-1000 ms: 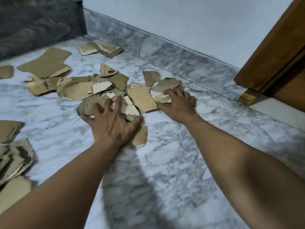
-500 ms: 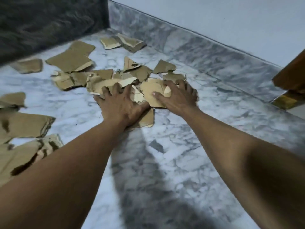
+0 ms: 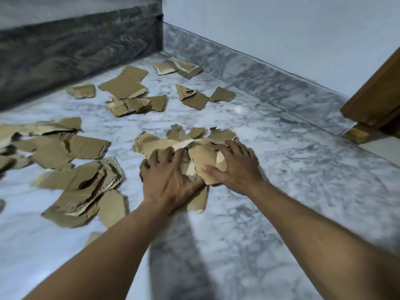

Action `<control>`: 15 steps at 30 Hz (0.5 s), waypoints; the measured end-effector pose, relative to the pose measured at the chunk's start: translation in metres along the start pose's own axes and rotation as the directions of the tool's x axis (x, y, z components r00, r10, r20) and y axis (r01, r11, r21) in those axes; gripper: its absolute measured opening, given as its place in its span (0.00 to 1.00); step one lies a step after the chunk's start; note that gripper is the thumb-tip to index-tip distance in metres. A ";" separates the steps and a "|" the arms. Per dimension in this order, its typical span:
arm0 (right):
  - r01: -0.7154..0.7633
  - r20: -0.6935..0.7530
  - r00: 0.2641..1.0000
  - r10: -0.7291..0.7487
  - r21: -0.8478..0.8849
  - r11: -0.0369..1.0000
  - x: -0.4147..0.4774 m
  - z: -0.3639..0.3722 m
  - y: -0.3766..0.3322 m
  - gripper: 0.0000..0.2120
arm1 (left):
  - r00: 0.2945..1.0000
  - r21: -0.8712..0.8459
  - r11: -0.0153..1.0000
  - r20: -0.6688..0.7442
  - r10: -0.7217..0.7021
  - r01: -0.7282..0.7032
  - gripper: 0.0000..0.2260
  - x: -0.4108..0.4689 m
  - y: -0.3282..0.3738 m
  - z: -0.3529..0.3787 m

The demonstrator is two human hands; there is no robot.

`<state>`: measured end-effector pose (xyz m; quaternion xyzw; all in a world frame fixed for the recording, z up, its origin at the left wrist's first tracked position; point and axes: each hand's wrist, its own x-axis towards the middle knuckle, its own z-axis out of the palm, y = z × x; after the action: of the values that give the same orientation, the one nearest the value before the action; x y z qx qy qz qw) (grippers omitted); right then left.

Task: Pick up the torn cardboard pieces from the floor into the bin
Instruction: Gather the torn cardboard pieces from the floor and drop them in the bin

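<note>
Spread left hand and right hand press the cardboard pile, hiding its middle; leftmost pieces are cut off

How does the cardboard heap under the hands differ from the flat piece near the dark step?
The heap is bunched, pieces overlapping; the flat piece lies level. The left hand and right hand rest on the heap; neither touches the flat piece. Both are torn brown cardboard.
</note>
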<state>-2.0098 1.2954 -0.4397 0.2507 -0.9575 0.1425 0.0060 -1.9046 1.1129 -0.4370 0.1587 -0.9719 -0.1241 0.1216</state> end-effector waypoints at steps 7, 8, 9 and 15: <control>0.047 0.026 0.999 -0.047 0.002 0.999 -0.119 -0.020 -0.035 0.41 | 0.992 0.027 0.999 0.116 0.043 -0.046 0.54 -0.117 -0.002 -0.038; 0.067 0.039 0.997 -0.068 0.011 0.998 -0.133 -0.024 -0.037 0.40 | 0.989 0.058 0.995 0.129 0.076 -0.084 0.54 -0.129 -0.005 -0.043; 0.094 0.063 0.994 -0.094 0.014 0.996 -0.147 -0.027 -0.038 0.39 | 0.984 0.078 0.990 0.142 0.108 -0.119 0.53 -0.141 -0.008 -0.049; -0.019 0.036 0.999 0.011 0.216 0.976 -0.174 -0.038 -0.042 0.41 | 0.920 0.033 0.999 0.391 0.006 -0.021 0.72 -0.172 -0.023 -0.060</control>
<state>-1.8393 1.3541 -0.4067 0.2450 -0.9381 0.2417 -0.0387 -1.7235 1.1376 -0.4213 0.1263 -0.9798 -0.1345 -0.0769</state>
